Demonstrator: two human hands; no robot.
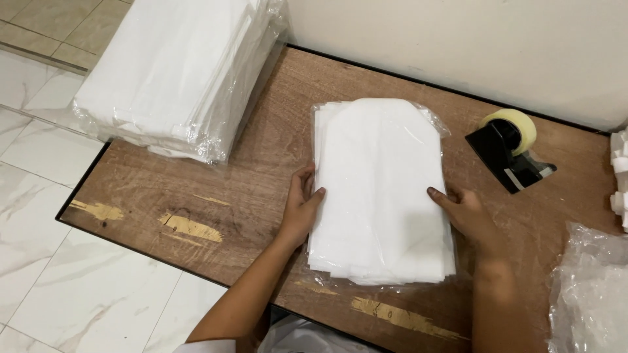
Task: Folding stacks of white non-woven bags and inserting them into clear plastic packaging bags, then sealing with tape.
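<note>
Pressed flat from both sides: left hand (299,212) against the left edge of the stack of white sheets (381,189), right hand (468,212) against its right edge, fingers spread open along the sides and not curled around anything, likely squaring the pile inside its clear wrap. Rested mid tabletop (216,196). Farther left, overhanging the edge, a bigger wrapped bundle (176,72); far right, a black tape dispenser (510,147), within reach.

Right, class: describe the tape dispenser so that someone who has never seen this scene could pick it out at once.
Start at the brown wooden table against the pale wall. Go right of the white stack between the two hands, toward the back edge. There sits the tape dispenser: the only black, wedge-shaped thing, with a yellowish roll on top, among white and clear-wrapped neighbours.
</note>
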